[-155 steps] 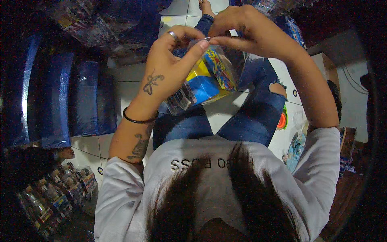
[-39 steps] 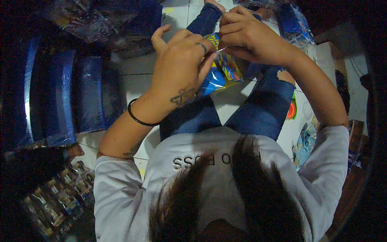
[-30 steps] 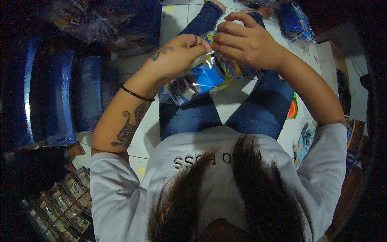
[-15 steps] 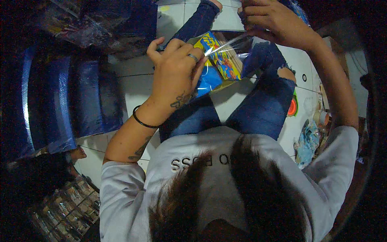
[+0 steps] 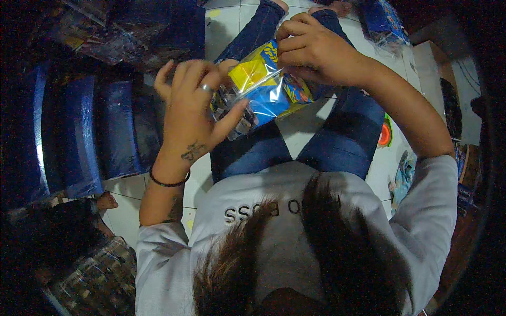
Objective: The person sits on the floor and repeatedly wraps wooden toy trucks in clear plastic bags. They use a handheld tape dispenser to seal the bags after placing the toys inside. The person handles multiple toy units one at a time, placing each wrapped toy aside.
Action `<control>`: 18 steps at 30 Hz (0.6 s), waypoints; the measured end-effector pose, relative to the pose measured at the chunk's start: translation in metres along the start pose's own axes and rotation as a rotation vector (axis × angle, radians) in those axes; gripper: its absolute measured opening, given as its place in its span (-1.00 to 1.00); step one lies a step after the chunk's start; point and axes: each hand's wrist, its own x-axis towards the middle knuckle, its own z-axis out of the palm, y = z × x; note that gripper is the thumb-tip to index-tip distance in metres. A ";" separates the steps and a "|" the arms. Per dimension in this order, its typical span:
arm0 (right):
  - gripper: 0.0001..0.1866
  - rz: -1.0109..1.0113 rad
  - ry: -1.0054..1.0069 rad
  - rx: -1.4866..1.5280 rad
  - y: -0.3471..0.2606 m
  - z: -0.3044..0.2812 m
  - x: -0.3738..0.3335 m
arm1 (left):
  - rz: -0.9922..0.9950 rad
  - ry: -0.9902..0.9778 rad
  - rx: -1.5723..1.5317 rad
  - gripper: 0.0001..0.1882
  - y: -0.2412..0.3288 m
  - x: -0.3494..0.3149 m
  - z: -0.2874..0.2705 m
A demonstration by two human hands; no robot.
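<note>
Between my knees, above the tiled floor, is a bundle in clear plastic film (image 5: 270,100), with yellow, blue and brightly printed faces. My left hand (image 5: 192,95) is at its left end, fingers loosely curved and the thumb stretched away from them. Those fingers are a little blurred, and small dark-and-pale items show through the film beside them. On the upper right side of the bundle, my right hand (image 5: 316,50) has its fingers drawn together on the film. Its fingertips are partly hidden.
Dark blue wrapped stacks (image 5: 116,126) stand along the left. Lower left are another person's bare foot (image 5: 107,201) and a tray of small packs (image 5: 97,276). A red-and-green round item (image 5: 386,131) and light blue cloth (image 5: 404,174) lie right. A blue wrapped pack (image 5: 380,23) sits at far right.
My right hand has come down and left onto the bundle, from where it was pulling the film outward. My left hand has slid left, its thumb now apart from the fingers.
</note>
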 end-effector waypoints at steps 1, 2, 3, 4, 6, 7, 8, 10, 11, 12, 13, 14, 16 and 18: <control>-0.78 -0.032 0.014 -0.027 -0.001 -0.002 0.002 | 0.021 0.015 -0.014 -0.81 0.004 0.008 0.005; -0.78 0.010 0.001 -0.005 -0.003 -0.003 0.004 | 0.090 0.001 -0.013 -0.82 0.008 0.015 0.012; -0.78 0.020 -0.001 0.000 -0.004 -0.005 0.005 | 0.126 0.005 -0.015 -0.84 0.012 0.021 0.021; -0.78 0.014 0.001 -0.004 -0.004 -0.005 0.006 | 0.171 -0.020 -0.015 -0.85 0.015 0.024 0.027; -0.78 0.020 0.006 0.012 -0.002 -0.005 0.007 | 0.113 -0.010 -0.028 -0.86 0.018 0.028 0.039; -0.78 -0.001 0.012 0.013 -0.001 -0.004 0.005 | 0.090 -0.016 -0.057 -0.85 0.016 0.028 0.043; -0.77 0.041 -0.009 0.010 0.001 -0.004 0.004 | 0.052 -0.013 -0.088 -0.84 0.013 0.028 0.046; -0.73 0.028 0.006 0.004 0.002 -0.002 -0.001 | -0.008 -0.085 -0.135 -0.86 0.003 0.030 0.052; -0.71 0.064 0.001 -0.063 0.001 -0.001 -0.004 | -0.023 -0.118 -0.152 -0.86 -0.003 0.032 0.054; -0.68 0.050 0.060 -0.126 -0.001 0.001 -0.006 | -0.156 -0.238 -0.332 -0.85 -0.010 0.035 0.056; -0.66 0.033 0.120 -0.189 -0.004 0.003 -0.007 | -0.266 -0.359 -0.504 -0.83 -0.017 0.040 0.058; -0.65 0.015 0.134 -0.252 -0.008 0.005 -0.008 | -0.384 -0.448 -0.677 -0.82 -0.022 0.043 0.059; -0.61 -0.040 0.160 -0.403 -0.014 0.009 -0.007 | -0.565 -0.582 -0.883 -0.79 -0.027 0.049 0.060; -0.64 -0.056 0.144 -0.466 -0.016 0.010 -0.003 | -0.616 -0.633 -0.910 -0.78 -0.025 0.051 0.059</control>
